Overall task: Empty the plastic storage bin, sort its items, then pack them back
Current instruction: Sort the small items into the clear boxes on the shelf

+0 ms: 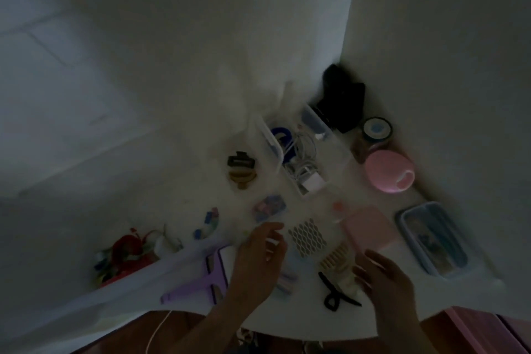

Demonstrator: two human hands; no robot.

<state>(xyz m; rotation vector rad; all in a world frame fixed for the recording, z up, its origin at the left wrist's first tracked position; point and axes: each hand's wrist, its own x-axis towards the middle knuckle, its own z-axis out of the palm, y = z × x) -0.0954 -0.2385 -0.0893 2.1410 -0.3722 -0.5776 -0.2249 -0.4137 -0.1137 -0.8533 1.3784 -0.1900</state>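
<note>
- The bin (298, 152), clear plastic, sits on the white table (301, 322) at about 12 o'clock from the hands, still holding white cables (301, 164) and a charger block (313, 181).
- Left hand (258, 250) hovers over the table at 9 o'clock of the mesh piece (307, 236); its fingers look loosely spread and seem to hold nothing, though blur hides the detail.
- Right hand (385, 276) hangs at 4 o'clock of the comb (336, 260), fingers apart and relaxed, empty.
- Sorted bits lie around: brown claw clip (241, 169) at 9 o'clock of the bin, black clip (336, 293) between the hands, pink box (367, 227), pink ball (389, 171).
- The bin likely handles light and stiff, with thin, smooth, somewhat slippery walls; I would take it by both long rims.
- The cables are soft and tangle-prone, so lift them as one bunch.
</note>
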